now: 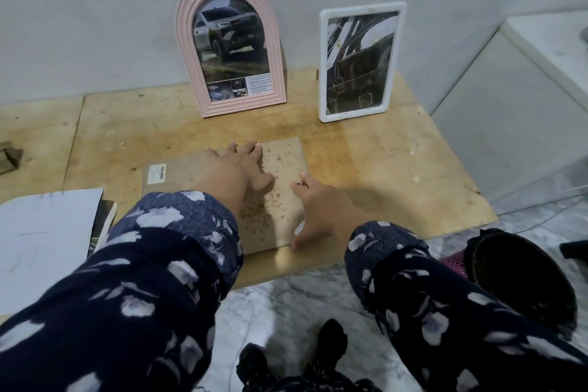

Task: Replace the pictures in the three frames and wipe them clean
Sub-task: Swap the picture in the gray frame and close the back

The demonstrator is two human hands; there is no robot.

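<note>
Plywood board [366, 162] is laid on a marble-pattern floor against a grey wall. Third frame [283, 169] is lying face down near the middle of the board, brown speckled backing up, barcode sticker [157, 173] at its left end. Left hand [237, 165] is pressed flat on the backing, fingers straight and spread, pointing toward the wall, nothing grasped. Right hand [315, 207] is set at the frame's right edge, thumb on the backing, fingers bent down over the edge; whether the edge is actually gripped cannot be told. Pink arched frame [229, 44] with a pickup-truck picture is leaned on the wall behind. White rectangular frame [361, 62] with a dark picture is stood just right of it, apart. White sheets [44, 239] over a dark book are seen at the board's left. Black bin [521, 277] is seen at right.
</note>
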